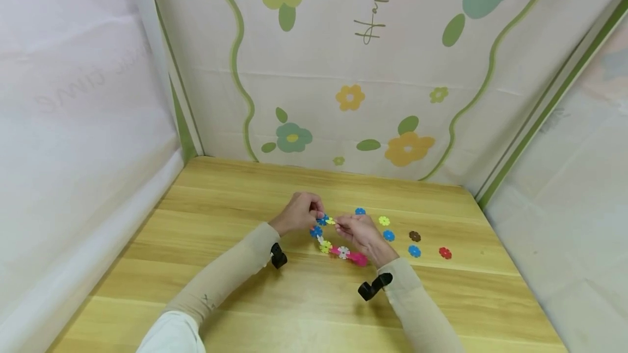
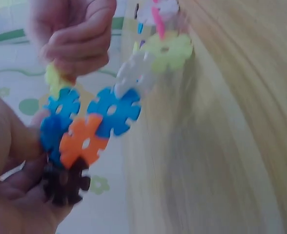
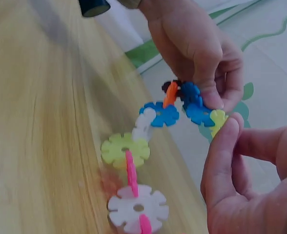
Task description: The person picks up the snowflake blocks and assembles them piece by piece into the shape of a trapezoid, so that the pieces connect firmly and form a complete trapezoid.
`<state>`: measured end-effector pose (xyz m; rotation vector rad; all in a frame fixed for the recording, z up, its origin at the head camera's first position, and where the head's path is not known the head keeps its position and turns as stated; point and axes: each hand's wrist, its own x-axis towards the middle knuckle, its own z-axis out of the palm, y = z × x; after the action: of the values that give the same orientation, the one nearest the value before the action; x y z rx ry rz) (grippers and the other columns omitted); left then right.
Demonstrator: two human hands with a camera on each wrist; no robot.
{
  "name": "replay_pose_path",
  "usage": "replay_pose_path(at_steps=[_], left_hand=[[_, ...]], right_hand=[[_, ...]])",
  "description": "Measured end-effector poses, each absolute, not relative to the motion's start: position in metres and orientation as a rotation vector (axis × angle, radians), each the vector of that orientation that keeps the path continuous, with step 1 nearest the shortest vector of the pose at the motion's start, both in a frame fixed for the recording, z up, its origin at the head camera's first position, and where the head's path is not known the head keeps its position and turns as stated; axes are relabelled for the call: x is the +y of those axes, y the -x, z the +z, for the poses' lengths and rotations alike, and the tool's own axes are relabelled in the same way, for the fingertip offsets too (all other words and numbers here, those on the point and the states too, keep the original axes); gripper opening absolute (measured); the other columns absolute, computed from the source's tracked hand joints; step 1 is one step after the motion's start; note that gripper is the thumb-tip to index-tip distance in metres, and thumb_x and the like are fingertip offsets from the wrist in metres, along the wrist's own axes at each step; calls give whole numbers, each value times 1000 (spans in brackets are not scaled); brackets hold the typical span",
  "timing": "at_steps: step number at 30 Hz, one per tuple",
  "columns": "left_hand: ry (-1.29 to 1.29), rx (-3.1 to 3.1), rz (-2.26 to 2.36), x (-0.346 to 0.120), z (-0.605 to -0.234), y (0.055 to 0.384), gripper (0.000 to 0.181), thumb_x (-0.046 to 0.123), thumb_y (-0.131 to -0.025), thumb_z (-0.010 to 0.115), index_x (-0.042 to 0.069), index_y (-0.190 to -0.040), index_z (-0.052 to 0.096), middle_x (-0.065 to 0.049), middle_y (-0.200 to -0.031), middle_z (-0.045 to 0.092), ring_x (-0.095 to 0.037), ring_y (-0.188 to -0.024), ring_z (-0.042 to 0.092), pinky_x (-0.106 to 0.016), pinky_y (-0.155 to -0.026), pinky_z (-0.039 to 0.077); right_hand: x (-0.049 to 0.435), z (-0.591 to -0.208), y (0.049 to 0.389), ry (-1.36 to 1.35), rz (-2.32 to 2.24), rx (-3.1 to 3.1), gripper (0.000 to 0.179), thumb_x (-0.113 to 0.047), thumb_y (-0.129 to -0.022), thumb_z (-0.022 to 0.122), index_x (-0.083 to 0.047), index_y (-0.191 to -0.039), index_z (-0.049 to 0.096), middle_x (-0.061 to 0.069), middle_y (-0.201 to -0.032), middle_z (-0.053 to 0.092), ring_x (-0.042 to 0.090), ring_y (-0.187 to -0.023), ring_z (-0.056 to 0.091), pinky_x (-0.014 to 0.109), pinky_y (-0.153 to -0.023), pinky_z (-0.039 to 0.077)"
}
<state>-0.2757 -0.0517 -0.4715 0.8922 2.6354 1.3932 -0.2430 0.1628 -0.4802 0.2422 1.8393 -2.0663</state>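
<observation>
A chain of slotted plastic discs hangs between the two hands. My left hand (image 1: pixel 300 212) pinches the chain at its blue discs (image 3: pixel 199 114), thumb on top. Beside those fingers are a dark brown disc (image 2: pixel 64 183) and an orange disc (image 2: pixel 83 141). My right hand (image 1: pixel 362 233) pinches a small yellow disc (image 3: pixel 218 120) that meets the blue one; the fingertips partly cover it. From the orange disc the chain runs through another blue disc (image 2: pixel 114 111), a white disc (image 3: pixel 143 124), a yellow-green disc (image 3: pixel 125 148), then pink discs (image 1: pixel 360 259) and a second white disc (image 3: pixel 138 207).
Loose discs lie on the wooden table (image 1: pixel 235 309) to the right of the hands: several blue (image 1: pixel 414 251), one yellow (image 1: pixel 384 221), one brown (image 1: pixel 415 236) and one red (image 1: pixel 445 253). Flower-printed cloth (image 1: pixel 304 70) rises behind the table, with pale cloth on both sides.
</observation>
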Motion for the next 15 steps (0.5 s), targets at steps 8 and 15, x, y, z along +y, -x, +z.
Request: replay_pose_path(at_steps=[8,15], left_hand=[[-1039,2501,1296,-68,-467,290,16,14,-105,67,11,-97,80,-4,-86,75,-8,-66,57,-23,-64,50],[-954,2435,1377,-78,-464,296,25,20,-111,56,9,-113,78,-11,-110,78,-29,-102,74,-31,-86,60]], right_hand=[[171,-484,247,-212,-2017,1830,31,-9,-106,62,12,-129,67,2,-86,75,7,-78,69,16,-72,59],[173,-479,246,-189,-2016,1818,29,-9,-107,61,11,-127,67,1,-85,74,6,-75,69,16,-70,59]])
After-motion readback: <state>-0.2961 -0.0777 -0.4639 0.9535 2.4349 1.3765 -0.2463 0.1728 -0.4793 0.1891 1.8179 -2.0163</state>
